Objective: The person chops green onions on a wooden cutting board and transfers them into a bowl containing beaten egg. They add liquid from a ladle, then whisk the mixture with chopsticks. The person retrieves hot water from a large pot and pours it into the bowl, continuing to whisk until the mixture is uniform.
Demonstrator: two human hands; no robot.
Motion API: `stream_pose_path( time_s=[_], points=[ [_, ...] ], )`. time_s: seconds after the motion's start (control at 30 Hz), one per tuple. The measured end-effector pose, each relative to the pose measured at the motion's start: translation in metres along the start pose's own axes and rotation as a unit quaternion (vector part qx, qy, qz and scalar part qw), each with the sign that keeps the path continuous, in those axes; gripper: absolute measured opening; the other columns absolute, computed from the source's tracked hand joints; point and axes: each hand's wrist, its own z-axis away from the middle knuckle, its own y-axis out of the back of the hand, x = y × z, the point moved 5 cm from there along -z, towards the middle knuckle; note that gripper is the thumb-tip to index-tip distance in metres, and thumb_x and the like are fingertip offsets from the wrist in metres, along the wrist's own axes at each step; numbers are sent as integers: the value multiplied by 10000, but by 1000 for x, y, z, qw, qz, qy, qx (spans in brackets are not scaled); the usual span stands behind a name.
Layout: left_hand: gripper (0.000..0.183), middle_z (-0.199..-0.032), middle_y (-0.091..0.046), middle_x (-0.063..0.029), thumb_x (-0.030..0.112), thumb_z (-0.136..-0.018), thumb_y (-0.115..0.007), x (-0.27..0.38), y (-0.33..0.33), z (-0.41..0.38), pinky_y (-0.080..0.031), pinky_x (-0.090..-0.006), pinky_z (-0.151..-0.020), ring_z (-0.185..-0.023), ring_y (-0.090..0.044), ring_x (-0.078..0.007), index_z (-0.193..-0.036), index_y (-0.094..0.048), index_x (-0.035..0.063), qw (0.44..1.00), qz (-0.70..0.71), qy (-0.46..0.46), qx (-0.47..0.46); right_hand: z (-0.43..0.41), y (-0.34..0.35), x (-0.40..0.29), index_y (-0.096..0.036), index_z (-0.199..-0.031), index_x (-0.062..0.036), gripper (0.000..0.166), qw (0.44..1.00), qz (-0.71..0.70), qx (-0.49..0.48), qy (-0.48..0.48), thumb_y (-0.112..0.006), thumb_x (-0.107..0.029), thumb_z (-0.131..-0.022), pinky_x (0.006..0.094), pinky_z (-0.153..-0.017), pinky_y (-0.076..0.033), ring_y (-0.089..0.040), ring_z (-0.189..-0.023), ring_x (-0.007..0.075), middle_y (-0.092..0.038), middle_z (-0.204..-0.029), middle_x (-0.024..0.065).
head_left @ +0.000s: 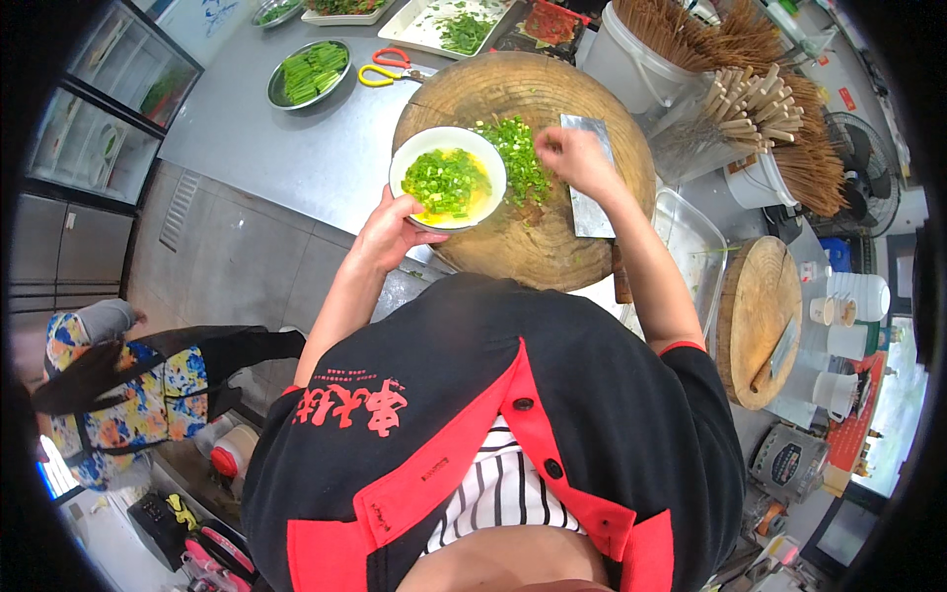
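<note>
My left hand point(391, 231) grips the rim and side of a white bowl point(496, 166), tilted over the left part of a round wooden chopping block point(503, 259). Chopped green onion point(444, 177) lies in the bowl on a yellow liquid that looks like beaten egg. More chopped green onion point(516, 152) is heaped on the block, right of the bowl. At that heap's right edge is my right hand point(575, 157), fingers curled; whether they hold anything is hidden. Under the right wrist a cleaver point(590, 211) lies flat, its wooden handle point(622, 275) towards me.
Scissors point(391, 72) and a metal plate of cut green stalks point(311, 72) lie left of the block. White trays point(414, 29) stand behind. Buckets of skewers point(636, 66) and a clear plastic container point(692, 222) are at the right, beside a second chopping block point(755, 318). Another person point(148, 385) is at the left.
</note>
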Motion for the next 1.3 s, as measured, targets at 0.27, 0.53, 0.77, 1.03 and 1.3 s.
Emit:
stream_pose_path(
  time_s=[0.27,0.53,0.77,1.03,1.3],
  points=[
    [606,-1222,-426,-189,31,-771,-449,-9,-10,-6,-561,-483,-705,-966,-588,-351,-1312,-181,78,999,3,28,-21,13,-5,-107,-612,-940,22,207,967,1,-64,246,-560,-162,-862,372,-821,-463,-590,-930,320,-606,-994,167],
    [488,-1196,-541,-134,118,-814,-508,-16,-5,-8,-536,-483,-749,-1015,-585,-289,-1286,-400,54,998,-3,30,-59,6,-3,-68,-623,-851,-9,152,981,17,70,179,-607,-145,-785,425,-746,-479,-596,-808,360,-607,-828,169],
    [570,-1236,-493,-172,91,-753,-491,-11,30,6,-511,-524,-820,-1094,-529,-360,-1304,-357,32,999,18,39,-26,-5,35,-76,-593,-879,-20,152,954,40,223,198,-574,-144,-794,427,-726,-489,-592,-838,360,-576,-930,182],
    [561,-1259,-491,-175,94,-752,-492,3,18,13,-499,-532,-847,-1103,-530,-364,-1297,-378,27,998,22,36,-48,-4,11,-47,-544,-1041,-49,227,968,101,181,142,-513,-131,-831,449,-668,-505,-610,-800,354,-545,-898,165],
    [540,-1219,-513,-178,79,-754,-472,6,19,16,-518,-520,-823,-1052,-554,-375,-1276,-369,-15,998,11,45,-54,14,-23,-9,-587,-918,-22,217,979,175,76,66,-583,-41,-702,423,-676,-514,-612,-805,347,-570,-979,202]
  ],
)
